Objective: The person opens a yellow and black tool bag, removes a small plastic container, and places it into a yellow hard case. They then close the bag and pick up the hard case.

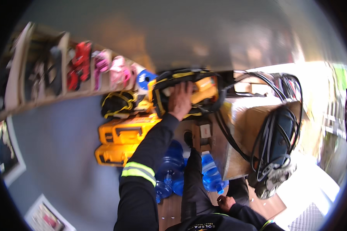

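Observation:
My left arm stretches forward, and my left hand [180, 99] lies with fingers extended on the open top of a black tool bag [160, 104] with yellow trim. A yellow-orange item [205, 89] shows inside the bag, to the right of the hand; its kind is unclear. My right hand [226, 202] is low, near my leg, its fingers curled. Whatever it may hold is hidden. Just beyond it is the neck of a large blue water bottle [212, 175].
Yellow hard cases [123, 133] are stacked left of the bag, with another black-and-yellow bag [117, 104] on top. A shelf [63, 82] holds shoes. More blue bottles [171, 158] stand by my feet. At right, black cables [279, 131] hang over a cardboard box [235, 142].

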### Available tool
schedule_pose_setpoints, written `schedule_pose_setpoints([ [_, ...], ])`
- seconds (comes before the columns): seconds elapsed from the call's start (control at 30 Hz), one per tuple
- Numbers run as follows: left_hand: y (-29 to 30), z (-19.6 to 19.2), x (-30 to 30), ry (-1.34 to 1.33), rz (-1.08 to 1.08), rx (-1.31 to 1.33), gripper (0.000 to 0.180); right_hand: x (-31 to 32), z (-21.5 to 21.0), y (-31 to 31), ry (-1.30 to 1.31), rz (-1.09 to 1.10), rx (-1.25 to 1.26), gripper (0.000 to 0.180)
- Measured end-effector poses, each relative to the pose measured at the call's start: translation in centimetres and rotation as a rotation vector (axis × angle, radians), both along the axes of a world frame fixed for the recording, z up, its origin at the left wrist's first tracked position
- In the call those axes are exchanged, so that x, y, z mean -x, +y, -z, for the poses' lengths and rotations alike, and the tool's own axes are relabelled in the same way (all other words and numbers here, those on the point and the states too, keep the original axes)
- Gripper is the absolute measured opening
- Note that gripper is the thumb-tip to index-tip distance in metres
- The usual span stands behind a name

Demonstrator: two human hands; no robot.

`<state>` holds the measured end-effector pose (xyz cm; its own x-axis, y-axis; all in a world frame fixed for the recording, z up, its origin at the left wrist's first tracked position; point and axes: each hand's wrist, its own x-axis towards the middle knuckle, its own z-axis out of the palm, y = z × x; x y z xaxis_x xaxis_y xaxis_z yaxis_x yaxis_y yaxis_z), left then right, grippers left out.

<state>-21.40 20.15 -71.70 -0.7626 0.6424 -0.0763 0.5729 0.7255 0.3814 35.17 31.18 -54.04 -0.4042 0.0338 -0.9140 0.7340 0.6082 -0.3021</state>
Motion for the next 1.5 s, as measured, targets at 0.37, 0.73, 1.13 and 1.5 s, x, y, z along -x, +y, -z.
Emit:
schedule_pose_setpoints([
  [0.37,2.1,-0.5,-0.7,-0.004,-0.179,0.271,0.046,-3.1,1.6,2.5,0.088,-0.049,0.039,0.017],
  [0.73,-13.7,-14.9,0.4,0.051,-0.087,-0.190,0.024,-1.5,0.9,3.6,0.166,-0.165,0.061,0.016],
  [1.13,-37.0,-14.0,5.5,0.009,-0.132,0.156,0.025,0.5,1.4,3.7,-0.074,-0.390,0.001,0.021],
  [1.5,-44.7,8.7,5.3,-0.100,-0.436,0.360,0.024,1.5,0.8,3.4,-0.243,-0.371,-0.021,0.024],
])
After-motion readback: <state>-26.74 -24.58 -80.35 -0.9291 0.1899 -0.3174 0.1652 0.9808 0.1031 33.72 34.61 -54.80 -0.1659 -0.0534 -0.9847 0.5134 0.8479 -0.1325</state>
